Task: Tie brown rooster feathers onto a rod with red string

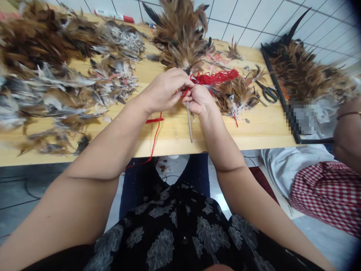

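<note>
Black floral shirt (160, 246); left hand (169, 89), right hand (199, 98), nearly closed, are together holding red yarn (185, 93) and stick (190, 126), tying seemingly unfinished, loose strand (154, 142) overhanging surface's (175, 135) front edge.

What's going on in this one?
A person's bare hands are close together over a wooden table, just below a brown feather bunch. The left grip pinches red yarn; the right grip is closed around a thin stick poking out below. The fingers hide whether the yarn is wound on. A red tangle and scissors lie to the right, more feathers to the left.
</note>
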### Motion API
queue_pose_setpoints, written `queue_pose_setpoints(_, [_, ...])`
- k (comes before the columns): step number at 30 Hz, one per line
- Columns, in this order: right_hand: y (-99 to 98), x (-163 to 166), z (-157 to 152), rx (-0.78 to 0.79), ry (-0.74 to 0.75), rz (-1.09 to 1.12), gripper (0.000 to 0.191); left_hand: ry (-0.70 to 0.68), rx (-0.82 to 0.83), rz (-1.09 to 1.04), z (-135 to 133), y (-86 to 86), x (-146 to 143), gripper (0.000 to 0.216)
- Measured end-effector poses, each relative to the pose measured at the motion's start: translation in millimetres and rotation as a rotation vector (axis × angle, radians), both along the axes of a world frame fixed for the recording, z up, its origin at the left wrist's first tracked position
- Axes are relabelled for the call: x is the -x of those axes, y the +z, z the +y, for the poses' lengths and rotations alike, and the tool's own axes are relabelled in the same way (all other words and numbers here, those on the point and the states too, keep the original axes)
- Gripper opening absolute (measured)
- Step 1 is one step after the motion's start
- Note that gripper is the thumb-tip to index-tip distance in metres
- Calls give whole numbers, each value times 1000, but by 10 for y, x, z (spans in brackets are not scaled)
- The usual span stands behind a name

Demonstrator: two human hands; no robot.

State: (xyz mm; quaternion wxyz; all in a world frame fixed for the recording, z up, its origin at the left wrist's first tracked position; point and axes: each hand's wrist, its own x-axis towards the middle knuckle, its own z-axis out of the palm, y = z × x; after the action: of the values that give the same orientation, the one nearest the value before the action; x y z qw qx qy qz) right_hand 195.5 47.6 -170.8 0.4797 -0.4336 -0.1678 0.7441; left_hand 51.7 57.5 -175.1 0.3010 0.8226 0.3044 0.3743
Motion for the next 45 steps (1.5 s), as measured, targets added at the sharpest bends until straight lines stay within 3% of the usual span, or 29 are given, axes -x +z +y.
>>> queue_pose_setpoints(8, [-50, -23, 49, -50, 9, -64, 36, -67, -137, 89, 89, -48, 84, 26])
queue_pose_setpoints(14, [-72, -18, 28, -99, 113, -93, 33, 26, -13, -10, 7, 43, 38, 11])
queue_pose_setpoints(21, [46, -74, -49, -130, 150, -58, 33, 77, -171, -12, 18, -55, 29, 7])
queue_pose_setpoints(29, [131, -105, -83, -144, 116, -21, 30, 220, 39, -179, -186, -5, -65, 12])
queue_pose_setpoints(34, [116, -94, -97, -182, 121, -19, 25, 326, 66, -285, -161, -49, -121, 11])
queue_pose_setpoints(39, [200, -94, -168, -228, 140, -26, 26, 266, 119, -342, -153, -48, -130, 13])
queue_pose_setpoints(45, [311, -87, -269, -255, 93, -55, 29, 191, 211, -397, -294, 115, -97, 18])
